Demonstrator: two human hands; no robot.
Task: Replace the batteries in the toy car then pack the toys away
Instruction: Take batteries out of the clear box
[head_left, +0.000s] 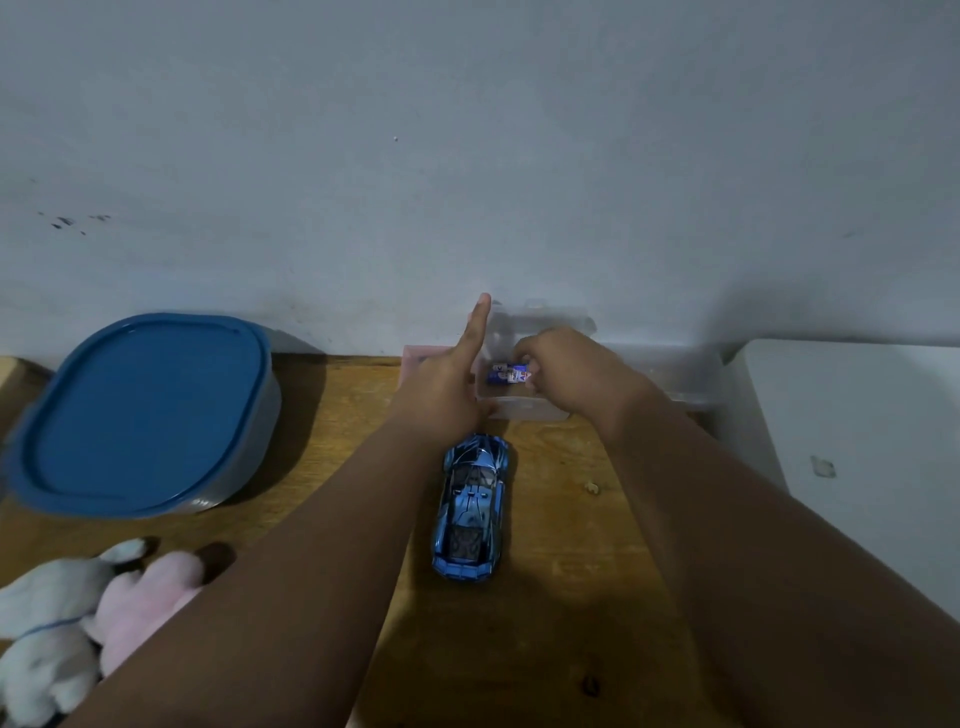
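Right hand: fingers curled closed around the right end of a small blue-and-white battery pack, which lies inside a clear plastic box set against the wall. How many batteries the pack contains cannot be told; two cell ends seem to show at its left side. Left hand: open and flat, fingers extended together and pointing away from the person, set against the left side of the clear box and holding nothing. The clear lid of the box stands raised behind the battery pack, between the two hands and the wall.

Just left of the box, partly hidden by the left hand, one pale pink flat item lies at the wall's foot. Directly nearer the person than the box, between the two forearms, one blue toy car rests upright on its wheels on the wooden table, lengthwise toward the box and apart from both hands.

Well to the left of the grip: one closed container with a blue lid. Nearer the person on that side, two plush toys, one white and one pink, touching each other at the table's edge. To the right of the grip: one white surface.
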